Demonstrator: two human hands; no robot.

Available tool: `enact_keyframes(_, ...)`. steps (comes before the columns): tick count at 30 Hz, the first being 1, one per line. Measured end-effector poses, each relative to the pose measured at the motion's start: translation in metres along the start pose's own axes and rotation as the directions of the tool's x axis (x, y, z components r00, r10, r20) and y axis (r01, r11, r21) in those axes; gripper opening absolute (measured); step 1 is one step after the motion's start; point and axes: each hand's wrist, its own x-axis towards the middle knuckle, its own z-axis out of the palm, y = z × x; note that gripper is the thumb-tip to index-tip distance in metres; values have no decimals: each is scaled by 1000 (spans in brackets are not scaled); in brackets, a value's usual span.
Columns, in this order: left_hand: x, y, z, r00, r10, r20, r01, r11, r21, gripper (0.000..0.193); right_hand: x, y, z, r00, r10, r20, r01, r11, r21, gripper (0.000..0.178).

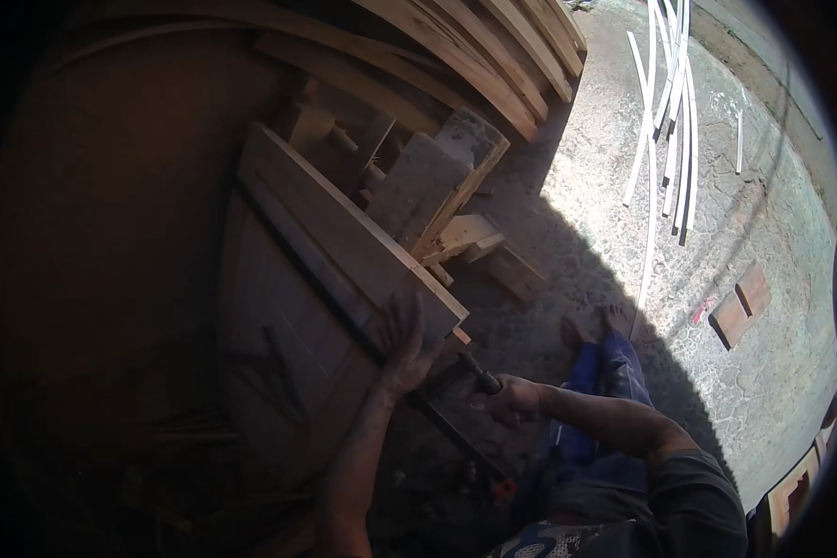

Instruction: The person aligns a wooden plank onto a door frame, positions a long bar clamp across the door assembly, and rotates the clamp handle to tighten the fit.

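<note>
In deep shade, my left hand [405, 339] lies with fingers spread against the near end of a long wooden board [344, 219] that leans across a workbench. My right hand [511, 398] grips the dark handle of a tool, probably a hammer [474, 372], whose head points toward the board's corner, just right of my left hand. The head itself is too dark to make out. My legs in blue trousers and my bare feet [593, 327] stand on the ground below.
Wooden blocks and offcuts [465, 237] sit behind the board. Stacked curved planks [474, 56] lie at the top. Thin white strips [665, 112] and two small brown blocks [740, 305] lie on the sunlit concrete at right. The left side is very dark.
</note>
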Motion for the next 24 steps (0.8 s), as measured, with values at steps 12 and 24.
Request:
enact_keyframes(12,-12,4,2,997,-57,-44,60,996,66,84,8,18,57,631,-535,-562,-244,550,-799,54)
enact_keyframes(24,-116,242,-75,564,-203,-800,-745,292,-599,91,-95,-74,272,444,-876,186,754,253,-606,81)
